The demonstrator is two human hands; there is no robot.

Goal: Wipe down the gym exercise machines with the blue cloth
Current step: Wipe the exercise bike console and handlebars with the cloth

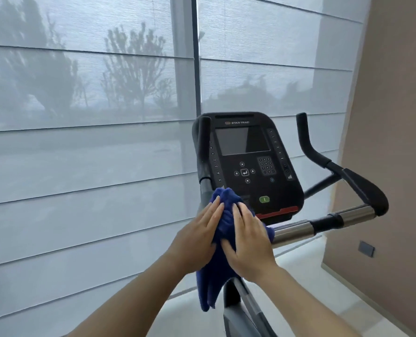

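A dark blue cloth is bunched over the left handlebar of an exercise bike, just below its black console. My left hand presses the cloth from the left and my right hand presses it from the right, fingers spread over the fabric. A loose tail of the cloth hangs down to about the bike's stem. The chrome crossbar runs right from under my hands to the black right handlebar. The bar section under the cloth is hidden.
Large windows with grey sheer blinds fill the left and back. A beige wall with a dark socket plate stands close on the right. The bike's stem drops toward a pale floor.
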